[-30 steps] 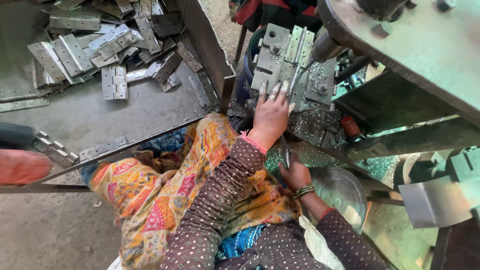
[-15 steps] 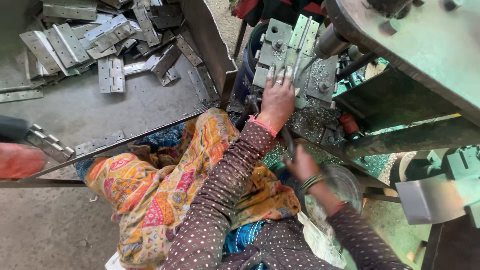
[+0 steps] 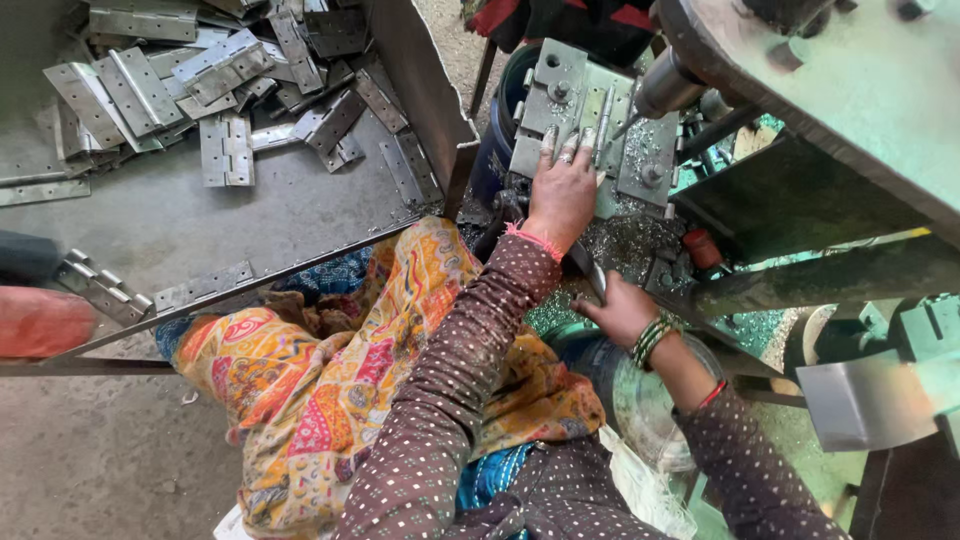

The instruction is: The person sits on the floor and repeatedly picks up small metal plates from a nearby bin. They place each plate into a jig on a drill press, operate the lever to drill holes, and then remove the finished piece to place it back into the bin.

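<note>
One hinge [image 3: 598,125] lies flat on the steel block [image 3: 560,90] of the machine, and my left hand [image 3: 562,190] presses down on it with the fingers [image 3: 566,150] spread apart and flat. I think it is hard and stiff and will not bend, and it feels light enough for one hand. It looks smooth and maybe oily, so it could slip. Its edges look thin and sharp, so I would hold it by the long sides, not the corners. My right hand [image 3: 620,310] sits lower, fingers curled shut around a dark metal handle [image 3: 590,275]. Right of the block, the drill tip [image 3: 668,85] points in close to my fingers, so there is little room on that side. Shiny metal chips [image 3: 625,240] lie all around under the block. My lap with the bright cloth [image 3: 330,370] is just below. On my left a big tray [image 3: 250,215] holds a pile of more hinges [image 3: 225,150], with bare floor in it near its low front edge, so that side has more room to move.
</note>
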